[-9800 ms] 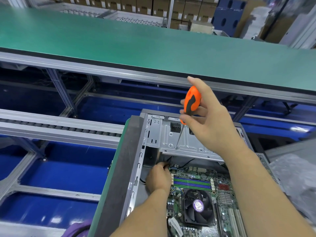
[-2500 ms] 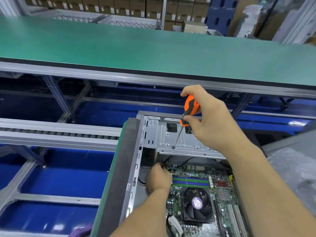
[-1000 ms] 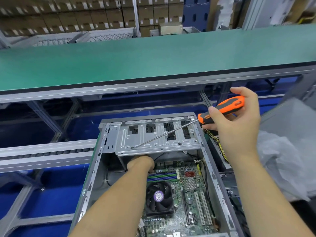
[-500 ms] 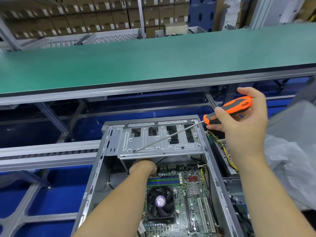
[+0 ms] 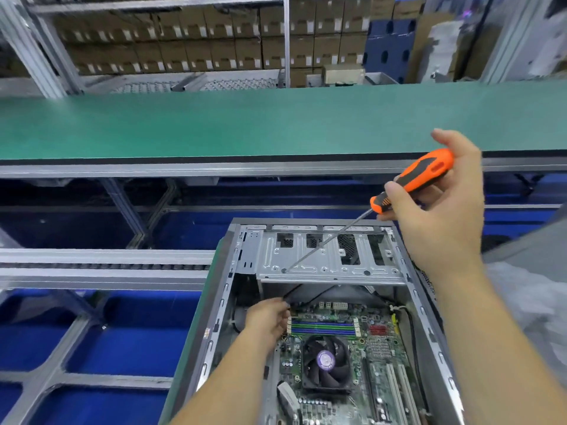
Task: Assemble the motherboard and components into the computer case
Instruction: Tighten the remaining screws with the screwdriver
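Motherboard (image 5: 346,351) sits flat in the open computer case (image 5: 214,326), which lies on its side at the near edge of the bench, green mat (image 5: 196,348) under its left wall. CPU fan (image 5: 325,361) near board centre, RAM slots (image 5: 323,328) just beyond it toward the drive cage (image 5: 328,256) at the case's far end. Left hand (image 5: 268,320) is inside the case at the board's far-left corner, fingers curled at a black cable (image 5: 293,291); can't tell if it's actually pinched. Right hand (image 5: 441,210) is closed around an orange-handled screwdriver (image 5: 411,182), held above the case's far-right corner. Shaft slants down-left, tip at a hole on the cage's top plate, near-left area. Green conveyor belt (image 5: 276,124) runs across behind.
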`<state>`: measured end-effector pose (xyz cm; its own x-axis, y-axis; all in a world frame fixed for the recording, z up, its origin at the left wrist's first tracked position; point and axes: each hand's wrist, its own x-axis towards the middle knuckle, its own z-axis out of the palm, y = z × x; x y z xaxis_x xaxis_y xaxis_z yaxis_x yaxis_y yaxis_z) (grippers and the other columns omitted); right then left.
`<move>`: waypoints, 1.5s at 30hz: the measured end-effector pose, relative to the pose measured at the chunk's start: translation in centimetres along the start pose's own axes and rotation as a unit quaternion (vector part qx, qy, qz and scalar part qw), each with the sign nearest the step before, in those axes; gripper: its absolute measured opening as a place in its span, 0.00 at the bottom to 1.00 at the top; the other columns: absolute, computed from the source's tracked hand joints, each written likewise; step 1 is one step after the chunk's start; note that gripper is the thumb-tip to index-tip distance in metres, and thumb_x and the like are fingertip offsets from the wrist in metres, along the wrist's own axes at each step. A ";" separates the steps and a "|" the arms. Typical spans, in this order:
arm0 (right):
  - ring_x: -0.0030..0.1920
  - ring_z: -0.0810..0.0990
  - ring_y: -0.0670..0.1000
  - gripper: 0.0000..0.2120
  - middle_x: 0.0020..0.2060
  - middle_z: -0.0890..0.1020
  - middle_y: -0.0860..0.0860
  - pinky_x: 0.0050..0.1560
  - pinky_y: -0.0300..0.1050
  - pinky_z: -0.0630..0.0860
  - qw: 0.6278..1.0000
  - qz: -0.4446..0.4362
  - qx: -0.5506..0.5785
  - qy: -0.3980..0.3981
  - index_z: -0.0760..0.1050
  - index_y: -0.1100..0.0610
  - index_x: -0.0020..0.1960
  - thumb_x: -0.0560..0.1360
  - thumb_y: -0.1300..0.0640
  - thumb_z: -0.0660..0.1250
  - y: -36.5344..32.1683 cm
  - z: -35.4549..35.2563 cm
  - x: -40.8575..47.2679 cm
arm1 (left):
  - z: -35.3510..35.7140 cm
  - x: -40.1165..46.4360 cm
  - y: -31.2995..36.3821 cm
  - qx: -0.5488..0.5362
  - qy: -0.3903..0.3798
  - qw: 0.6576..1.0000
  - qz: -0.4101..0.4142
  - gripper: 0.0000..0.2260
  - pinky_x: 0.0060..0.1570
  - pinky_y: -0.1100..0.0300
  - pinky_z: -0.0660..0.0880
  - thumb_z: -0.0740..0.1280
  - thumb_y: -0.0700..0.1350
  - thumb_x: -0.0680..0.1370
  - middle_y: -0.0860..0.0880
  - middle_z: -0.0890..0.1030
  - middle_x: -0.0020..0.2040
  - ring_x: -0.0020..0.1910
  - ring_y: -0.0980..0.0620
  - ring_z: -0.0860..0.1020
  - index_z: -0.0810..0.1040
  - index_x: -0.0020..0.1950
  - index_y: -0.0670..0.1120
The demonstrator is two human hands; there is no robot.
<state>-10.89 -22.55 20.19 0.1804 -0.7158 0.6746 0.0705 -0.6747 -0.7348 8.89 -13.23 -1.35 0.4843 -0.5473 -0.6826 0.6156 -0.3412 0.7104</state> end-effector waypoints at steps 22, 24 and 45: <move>0.38 0.79 0.51 0.32 0.38 0.75 0.45 0.44 0.55 0.83 0.971 -0.011 -0.171 -0.168 0.65 0.39 0.69 0.75 0.62 0.75 1.0 8.4 1.5 | 0.6 3.5 -1.6 -0.216 0.003 0.974 -0.066 0.03 0.19 0.67 0.68 0.64 0.36 0.81 0.46 0.77 0.36 0.28 0.55 0.71 0.77 0.49 0.41; 0.39 0.79 0.51 0.32 0.38 0.75 0.43 0.44 0.54 0.83 0.971 -0.008 -0.169 -0.171 0.64 0.38 0.69 0.75 0.61 0.75 1.0 8.5 1.5 | 0.6 3.6 -1.6 -0.216 0.009 0.974 -0.066 0.04 0.18 0.67 0.68 0.64 0.35 0.81 0.46 0.76 0.36 0.29 0.55 0.70 0.77 0.48 0.40; 0.47 0.84 0.56 0.35 0.48 0.81 0.51 0.50 0.55 0.84 0.962 0.063 -0.136 -0.230 0.63 0.31 0.68 0.77 0.65 0.72 0.9 8.7 2.6 | 0.8 3.8 -1.6 -0.198 0.026 0.978 -0.064 0.05 0.18 0.68 0.66 0.64 0.37 0.81 0.45 0.74 0.35 0.29 0.54 0.68 0.76 0.46 0.41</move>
<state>-1.87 -23.42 20.67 0.5896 -0.6821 0.4325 -0.2291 -0.6547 -0.7203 9.23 -15.33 -4.93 0.4120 -0.4767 -0.7765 0.8607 -0.0760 0.5033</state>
